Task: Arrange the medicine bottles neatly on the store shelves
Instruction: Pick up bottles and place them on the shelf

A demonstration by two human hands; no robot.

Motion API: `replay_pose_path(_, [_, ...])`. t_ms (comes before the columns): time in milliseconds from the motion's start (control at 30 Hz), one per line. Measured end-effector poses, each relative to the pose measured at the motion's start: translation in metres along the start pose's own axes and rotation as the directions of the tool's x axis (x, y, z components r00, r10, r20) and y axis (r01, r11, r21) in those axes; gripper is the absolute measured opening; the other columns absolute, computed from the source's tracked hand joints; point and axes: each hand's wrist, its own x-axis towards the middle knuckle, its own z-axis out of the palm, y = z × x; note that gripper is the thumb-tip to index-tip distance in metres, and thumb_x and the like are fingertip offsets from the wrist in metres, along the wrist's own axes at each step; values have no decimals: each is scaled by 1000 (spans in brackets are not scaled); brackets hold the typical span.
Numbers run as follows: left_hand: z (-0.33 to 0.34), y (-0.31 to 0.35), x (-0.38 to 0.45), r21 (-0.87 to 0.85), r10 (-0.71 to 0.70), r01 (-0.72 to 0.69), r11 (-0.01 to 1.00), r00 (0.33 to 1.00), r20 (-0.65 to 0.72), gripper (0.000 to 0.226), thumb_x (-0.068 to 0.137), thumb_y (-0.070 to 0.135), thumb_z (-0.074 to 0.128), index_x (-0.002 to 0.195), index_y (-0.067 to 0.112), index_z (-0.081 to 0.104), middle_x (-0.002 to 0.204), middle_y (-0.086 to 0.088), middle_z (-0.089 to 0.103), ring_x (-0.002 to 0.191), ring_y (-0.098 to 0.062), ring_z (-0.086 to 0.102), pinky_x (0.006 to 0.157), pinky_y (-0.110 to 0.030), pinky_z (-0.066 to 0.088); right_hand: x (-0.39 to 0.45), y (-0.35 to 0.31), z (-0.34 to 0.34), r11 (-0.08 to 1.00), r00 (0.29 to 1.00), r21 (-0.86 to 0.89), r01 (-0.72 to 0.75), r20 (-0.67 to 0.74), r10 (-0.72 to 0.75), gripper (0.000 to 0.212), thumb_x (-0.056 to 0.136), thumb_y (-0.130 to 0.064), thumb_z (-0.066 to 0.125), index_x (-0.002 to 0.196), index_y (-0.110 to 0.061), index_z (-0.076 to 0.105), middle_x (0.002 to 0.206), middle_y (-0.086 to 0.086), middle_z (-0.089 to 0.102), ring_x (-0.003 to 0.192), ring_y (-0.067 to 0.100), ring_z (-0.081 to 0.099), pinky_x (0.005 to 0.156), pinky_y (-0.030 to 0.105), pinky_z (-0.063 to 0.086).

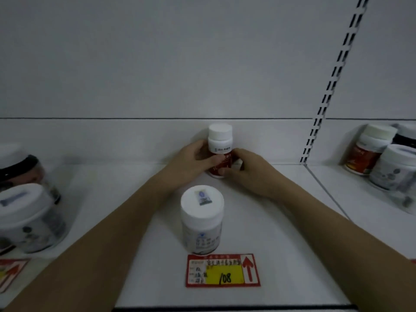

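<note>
Bottle in hand: red-labelled medicine bottle [219, 152] with a white cap, upright at the back of the shelf [270, 221], close to the rear panel and directly behind the white jar [202, 219].
Left hand [193, 161]: fingers wrapped round the left side of the red-labelled medicine bottle, closed on its body.
Right hand [249, 170]: fingers curled against the right side of the same bottle, thumb low on the label; both hands hold it between them.
Landmark: the white jar stands upright near the shelf's front edge, just behind the red price tag [222, 270], between the two forearms and touching neither.
Neighbours: blurred jars [29, 217] far left of the white jar; another cluster of bottles [380, 154] far right of it, beyond the slotted upright [333, 82].
Risk, tipping: the held bottle looks tall and narrow, so a release with one hand ahead of the other could rock it over, probably toward the white jar.
Risk, forearms: drawing the arms back past the white jar could nudge it off the front edge or askew over the price tag.
Risk, label: whether the bottle's base sits flat on the shelf cannot be told; a twist while lifted may leave the label off-front.
</note>
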Motion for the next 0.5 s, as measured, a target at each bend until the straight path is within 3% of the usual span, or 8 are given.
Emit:
replay_pose_path(133, [3, 3, 2, -66, 17, -18, 998, 1000, -11, 37, 86, 22, 70, 120, 11, 59, 111, 2, 70, 99, -4, 67, 80, -15, 51, -3, 2, 1, 1000, 999, 20, -6, -46, 7, 34, 85, -43, 70, 115, -27, 63, 105, -12, 65, 75, -4, 53, 73, 24, 39])
replay_pose_path(233, [4, 8, -2, -95, 20, -25, 995, 998, -56, 38, 84, 19, 72, 118, 8, 59, 111, -3, 70, 98, -9, 68, 80, -19, 54, -11, -4, 3, 997, 994, -72, 1, -107, -9, 37, 86, -43, 70, 116, -23, 63, 104, -9, 66, 81, 4, 56, 74, 27, 44])
replay_pose_path(367, [-5, 29, -7, -156, 27, -63, 986, 975, -220, 28, 85, 21, 71, 111, 19, 61, 103, 4, 69, 97, -12, 66, 78, -24, 52, -23, -12, 0, 967, 997, -255, -3, -77, -17, 37, 92, -36, 65, 123, -18, 60, 114, 0, 61, 91, 14, 55, 82, 28, 45])
replay_pose_path(500, [-29, 76, -15, -217, 78, -172, 961, 921, -382, 25, 88, 27, 67, 112, 20, 60, 100, 1, 69, 98, -21, 68, 75, -32, 56, -42, -17, -24, 978, 999, -204, -38, -33, 32, 32, 96, -37, 59, 124, -21, 58, 109, -5, 59, 86, 12, 54, 78, 26, 43])
